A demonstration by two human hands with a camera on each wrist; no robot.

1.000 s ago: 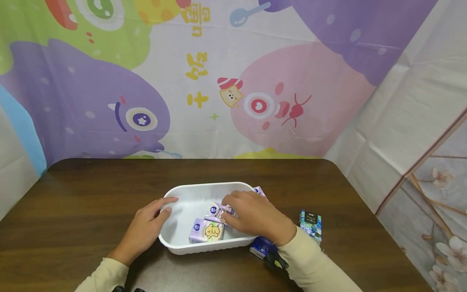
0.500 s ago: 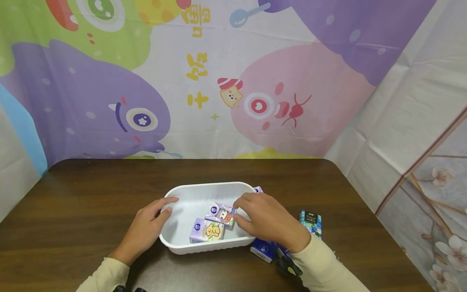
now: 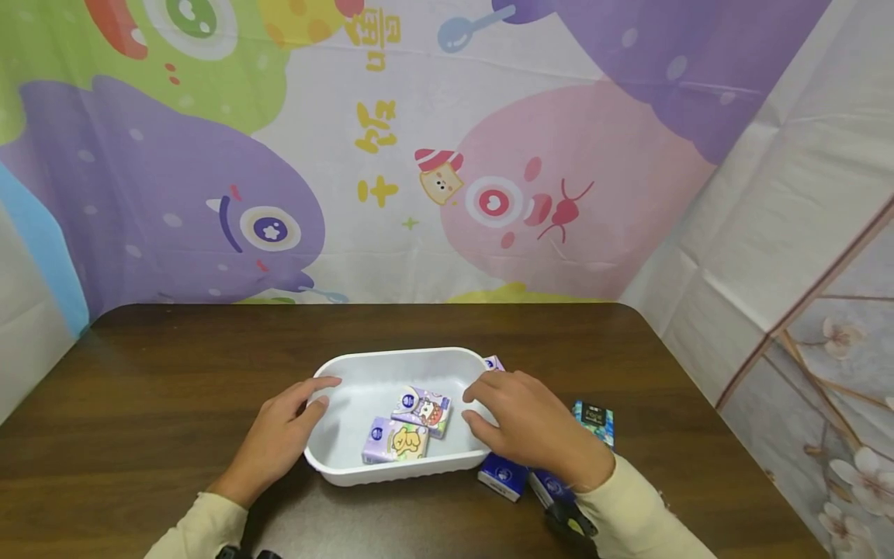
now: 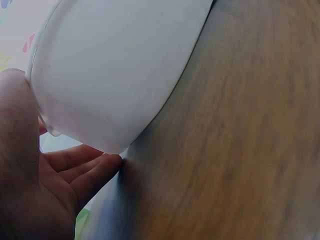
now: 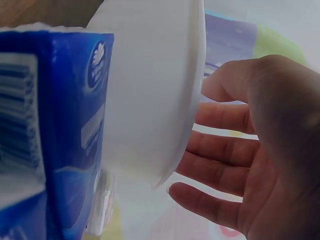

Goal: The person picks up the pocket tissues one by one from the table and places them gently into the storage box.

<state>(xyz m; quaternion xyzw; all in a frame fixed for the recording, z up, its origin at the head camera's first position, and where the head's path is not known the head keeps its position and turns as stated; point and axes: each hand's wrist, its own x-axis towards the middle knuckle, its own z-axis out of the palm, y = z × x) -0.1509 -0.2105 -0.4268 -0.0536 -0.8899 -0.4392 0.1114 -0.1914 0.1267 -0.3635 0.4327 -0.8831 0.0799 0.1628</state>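
A white plastic basin [image 3: 380, 475] stands on the brown table. My left hand [image 3: 275, 435] holds its left rim, thumb and index finger over the edge; in the left wrist view the other fingers touch the outer wall. Inside lie two lilac tissue packs, one with a yellow bear [image 3: 398, 441], the other [image 3: 422, 410] partly overlapped by it. My right hand [image 3: 527, 423] is at the right rim, fingers loosely bent and nothing in its grasp. In the right wrist view a blue tissue pack [image 5: 75, 135] stands close beside the basin's outer wall.
Right of the basin lie two blue packs [image 3: 503, 475], one partly behind the right wrist's black strap device [image 3: 569, 520]. A lilac pack [image 3: 493, 363] shows behind the right hand. A blue-green pack [image 3: 595, 419] lies farther right. A printed cloth [image 3: 391, 256] hangs behind the table.
My right hand has drawn back to the right, from over the packs inside the basin to its right rim, uncovering the farther lilac pack. The left hand stays in place.
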